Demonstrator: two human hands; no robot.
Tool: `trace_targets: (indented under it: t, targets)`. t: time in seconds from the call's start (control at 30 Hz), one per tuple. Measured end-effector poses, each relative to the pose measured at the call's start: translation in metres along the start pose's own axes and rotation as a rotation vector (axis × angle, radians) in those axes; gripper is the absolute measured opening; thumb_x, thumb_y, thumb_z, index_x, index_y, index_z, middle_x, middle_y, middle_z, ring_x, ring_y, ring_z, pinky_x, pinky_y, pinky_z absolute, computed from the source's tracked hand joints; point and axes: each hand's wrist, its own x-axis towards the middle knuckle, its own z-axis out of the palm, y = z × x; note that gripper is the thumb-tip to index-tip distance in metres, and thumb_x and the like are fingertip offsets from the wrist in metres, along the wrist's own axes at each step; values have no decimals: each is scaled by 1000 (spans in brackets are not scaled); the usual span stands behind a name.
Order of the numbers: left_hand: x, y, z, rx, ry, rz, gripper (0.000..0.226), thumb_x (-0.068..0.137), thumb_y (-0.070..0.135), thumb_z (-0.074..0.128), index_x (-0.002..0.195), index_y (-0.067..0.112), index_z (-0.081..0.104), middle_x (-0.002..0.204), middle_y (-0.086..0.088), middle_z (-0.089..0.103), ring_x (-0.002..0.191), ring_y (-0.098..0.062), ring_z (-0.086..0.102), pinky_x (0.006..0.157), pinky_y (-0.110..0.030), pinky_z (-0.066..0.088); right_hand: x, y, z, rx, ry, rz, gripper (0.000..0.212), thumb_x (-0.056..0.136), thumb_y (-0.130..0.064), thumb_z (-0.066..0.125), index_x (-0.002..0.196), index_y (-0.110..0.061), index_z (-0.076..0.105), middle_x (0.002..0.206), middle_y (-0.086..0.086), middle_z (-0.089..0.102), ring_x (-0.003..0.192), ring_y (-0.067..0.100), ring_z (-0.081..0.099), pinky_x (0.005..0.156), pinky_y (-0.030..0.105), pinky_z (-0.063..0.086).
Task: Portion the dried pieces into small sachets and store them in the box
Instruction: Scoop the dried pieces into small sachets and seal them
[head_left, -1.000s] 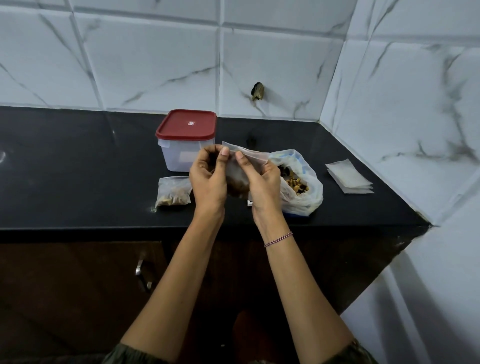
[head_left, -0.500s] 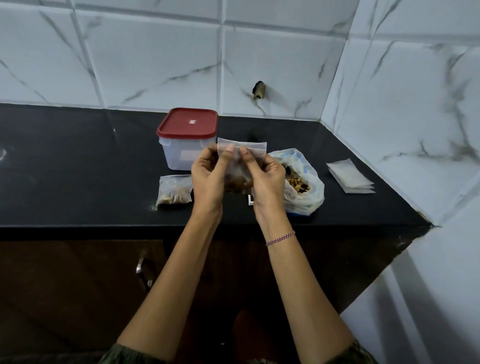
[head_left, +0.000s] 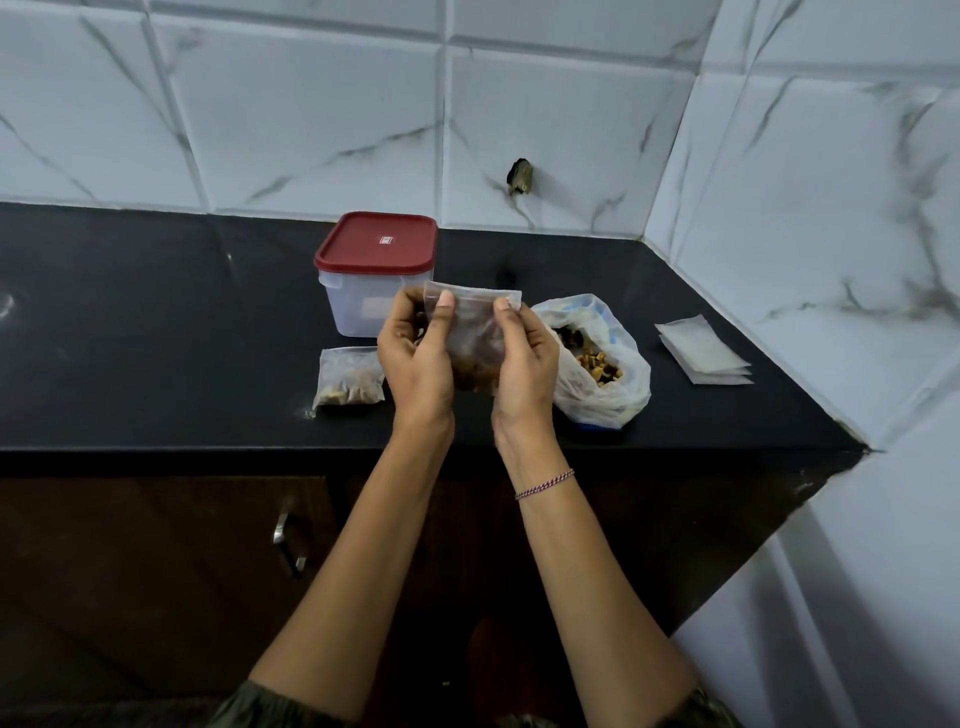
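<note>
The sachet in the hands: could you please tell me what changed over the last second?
The held sachet swung from tilted to upright. The right hand slid along its top edge to the right corner; the left hand pinches the left end. Box, filled sachet, open bag and empty sachets stayed put.

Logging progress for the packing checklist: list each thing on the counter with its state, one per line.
Clear plastic box with red lid: lid on.
Small clear sachet of dried pieces: upright, pinched at its top by left hand and right hand.
Second filled sachet: lying on black counter.
White plastic bag: mouth open, pieces inside.
Flat empty sachets: stacked.
</note>
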Motion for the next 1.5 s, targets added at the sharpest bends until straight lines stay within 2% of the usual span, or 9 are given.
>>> trace_targets:
  t: [0.17,0.33,0.47,0.77,0.9,1.1,1.2,1.37,1.5]
  targets:
    - [-2,-7,-1,274,109,182,17,95,25,50,79,27,54,77,8,58,73,-9,55,68,-31,50,-3,4,7,11,33,-13,25,97,-14,47,77,-18,62,78,-6,64,77,4,60,72,20,49]
    - [5,-4,-5,554,236,465,18,99,22,44,82,17,46,63,16,43,55,1,43,54,-14,31,-1,12,13,-536,55,-472,28,99,-21,42,75,-12,53,52,-13,39,47,2,40,47,13,31]
    - [12,-7,-14,569,248,471,22,99,21,45,83,8,52,63,15,43,55,0,40,53,-21,34,1,21,16,-717,100,-589,34,100,-28,38,88,-4,59,50,-13,39,41,4,37,40,20,32]
    - [33,-4,-55,598,113,-10,25,94,46,52,94,22,60,78,8,61,73,-7,61,74,-36,55,16,37,33,-704,-35,-240,39,100,-28,42,62,-21,38,51,-8,39,47,4,43,44,16,31]
    - [40,1,-70,665,142,-50,18,88,36,65,92,18,68,82,4,68,66,-8,68,61,-39,60,23,44,43,-746,-150,-61,42,99,-37,42,60,-20,43,58,-5,48,52,6,44,49,20,34]
    - [57,8,-97,804,219,-97,19,85,34,69,95,18,69,81,5,68,74,-13,67,71,-33,59,19,56,49,-616,-301,151,24,93,-24,57,115,-13,60,100,6,69,92,18,66,83,40,56]
    - [56,8,-103,889,247,-126,27,86,34,68,108,19,64,84,9,62,78,-10,62,59,-21,49,16,58,51,-700,-322,135,39,88,-18,64,125,-15,51,87,4,69,87,16,66,82,33,55]
    - [52,5,-114,971,256,-143,34,88,32,67,118,20,58,88,7,62,92,-16,62,75,-31,46,7,63,53,-902,-322,-11,38,85,-14,68,116,-12,47,87,2,64,82,10,59,62,12,39]
    - [50,6,-119,1045,195,-136,29,91,34,61,118,23,58,93,5,65,91,-17,61,72,-30,44,5,66,53,-1009,-345,-103,19,87,-16,66,102,-13,55,99,4,61,89,14,59,74,25,49]
